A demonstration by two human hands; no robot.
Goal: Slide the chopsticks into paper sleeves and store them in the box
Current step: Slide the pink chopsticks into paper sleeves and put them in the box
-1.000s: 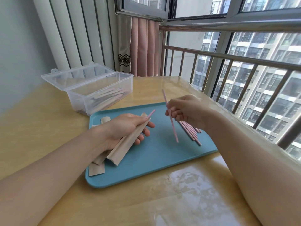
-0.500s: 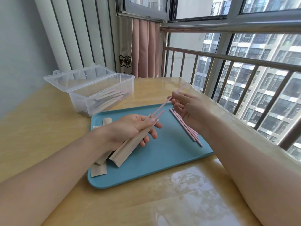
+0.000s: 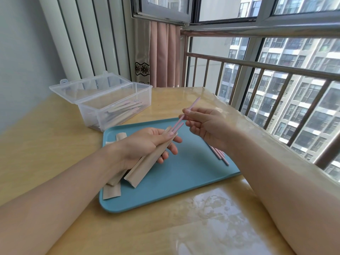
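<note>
A person's left hand [image 3: 147, 144] grips a tan paper sleeve [image 3: 147, 163] over a blue tray [image 3: 184, 181] on a yellow desk [image 3: 46, 144], the sleeve slanting from its folded lower end at 7 o'clock up to its open mouth at 1 o'clock. One pink chopstick [image 3: 179, 126] already pokes out of that mouth. The right hand [image 3: 207, 126] pinches a second pink chopstick [image 3: 191, 105] between thumb and fingers, its lower tip at the sleeve's mouth just beside the first, its upper end pointing away toward 1 o'clock. Loose pink chopsticks [image 3: 219, 155] lie on the tray at 3 o'clock, partly hidden beneath the right forearm. Spare paper sleeves [image 3: 112, 190] rest on the tray's left side under the left wrist. A clear plastic box [image 3: 114, 105] stands on the desk at 11 o'clock from the tray, lid open, with sleeved chopsticks inside. Window railings [image 3: 257, 70] and a pink curtain [image 3: 163, 54] fill the background.
</note>
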